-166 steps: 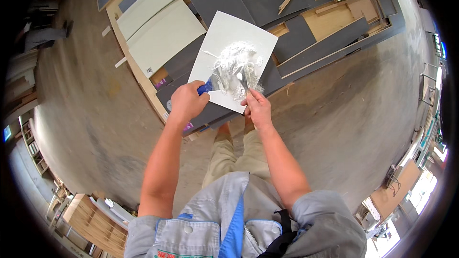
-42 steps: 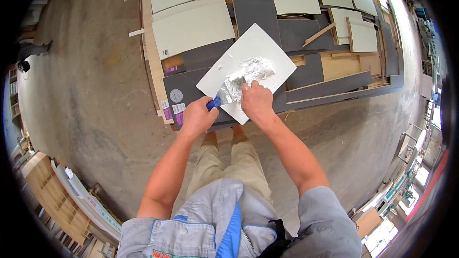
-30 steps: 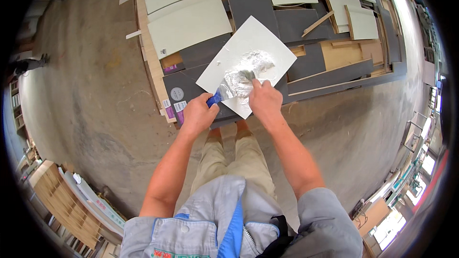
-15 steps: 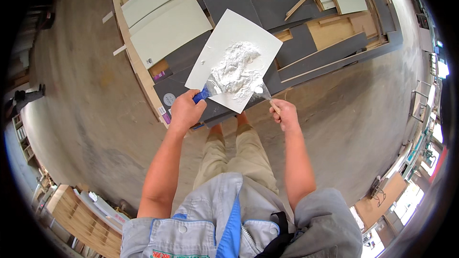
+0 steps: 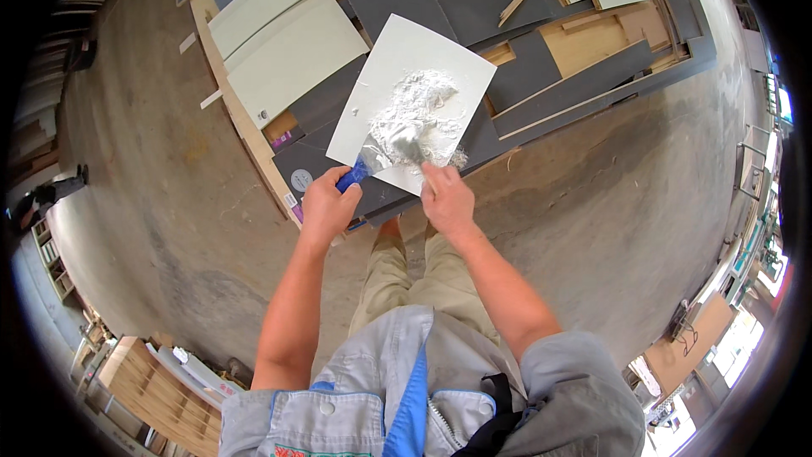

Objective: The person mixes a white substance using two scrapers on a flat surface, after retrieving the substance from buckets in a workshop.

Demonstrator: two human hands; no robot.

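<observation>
While gripping a blue-handled scraper (image 5: 351, 177) in the left hand (image 5: 328, 206) at seven o'clock of the white board (image 5: 397, 55), grips a second scraper (image 5: 408, 150) (blurred, partly hidden by the fist) in the right hand (image 5: 448, 200) at five. Holds both against the white paste (image 5: 423, 93) mid-board, perhaps to pen it in; rests everything on a dark panel (image 5: 315, 155), likely for firm backing.

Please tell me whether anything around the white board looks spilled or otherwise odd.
Yes, probably a spill: whitish residue lies past the right edge of the white board, on the dark panel near the right hand, outside the main white pile. A small crumb sits apart near the board's left edge.
</observation>
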